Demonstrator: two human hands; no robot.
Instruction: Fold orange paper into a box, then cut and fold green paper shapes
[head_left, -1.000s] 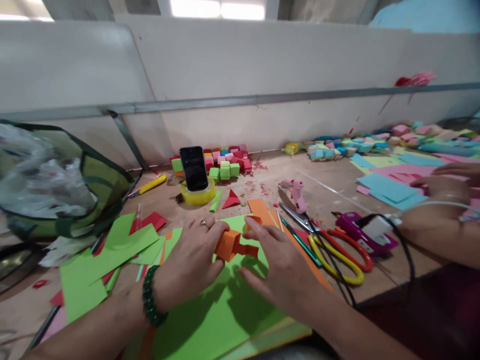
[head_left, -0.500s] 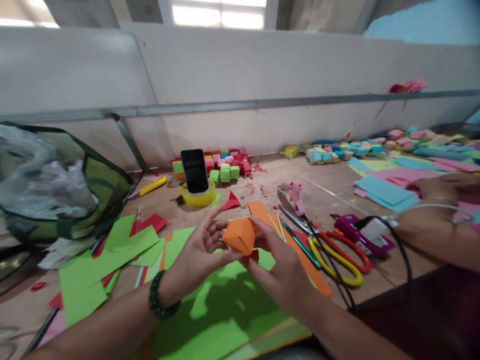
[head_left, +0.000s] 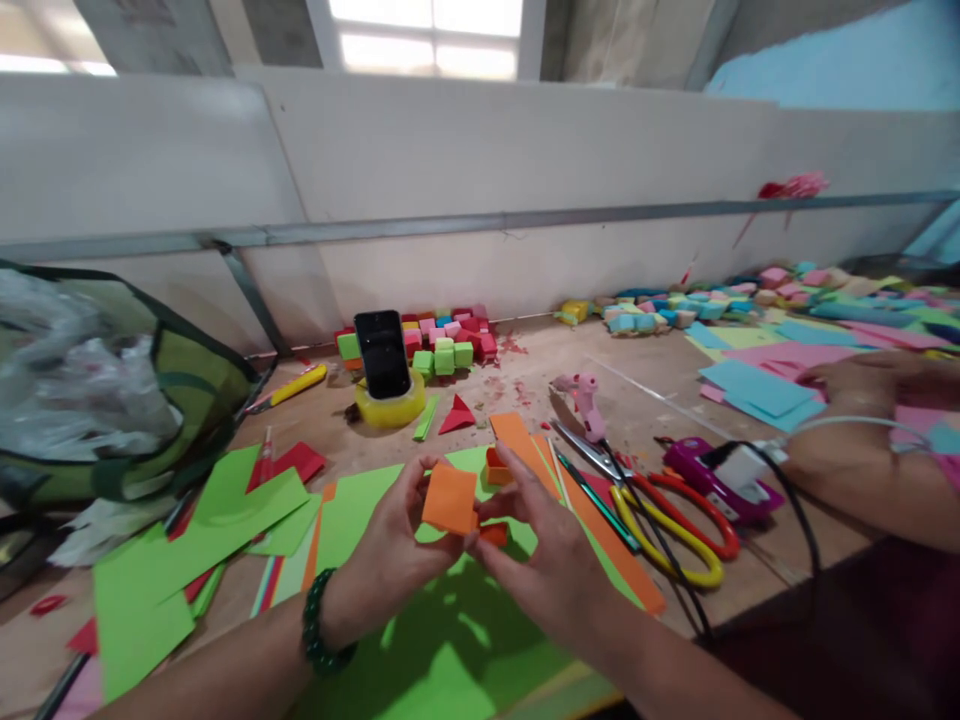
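An orange paper cube (head_left: 450, 498) is between my two hands above the green paper sheets (head_left: 427, 640). My left hand (head_left: 401, 540) grips it from the left, fingers behind and thumb below, with a dark green bead bracelet on the wrist. My right hand (head_left: 536, 530) curls in from the right, thumb and fingertips at the cube's lower right edge. Just beyond the right fingers sits a small open orange paper box (head_left: 495, 467). Another orange paper piece (head_left: 493, 534) shows between the right thumb and fingers; I cannot tell whether it is part of the cube.
A phone (head_left: 382, 355) leans on a yellow tape roll (head_left: 390, 405), before several coloured paper cubes (head_left: 446, 352). To the right lie a pink glue gun (head_left: 589, 405), scissors (head_left: 675, 530) and a purple power strip (head_left: 720, 480). Another person's arm (head_left: 862, 450) reaches in; a green bag (head_left: 202, 400) stands left.
The orange cube has turned, showing a flat square face, and moved slightly left and down with my left hand. The open orange box behind has come into sight. The view has tilted up slightly.
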